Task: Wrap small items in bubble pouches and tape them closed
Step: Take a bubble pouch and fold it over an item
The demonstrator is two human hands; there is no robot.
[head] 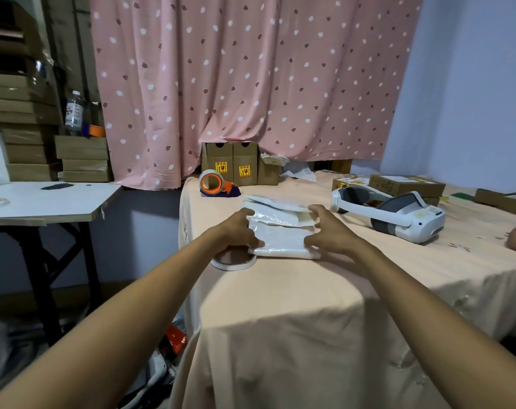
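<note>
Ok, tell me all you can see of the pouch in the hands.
The pouch is a white, glossy, crinkled plastic bundle, roughly rectangular, lying flat on the peach cloth. Its far flap stands half open. The left hand grips its left end, the right hand its right end. A tape roll lies at its near left corner.

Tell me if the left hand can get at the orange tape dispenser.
Probably yes: the tape dispenser stands just beyond the left hand with bare cloth between, but that hand must first release the bubble pouch.
</note>
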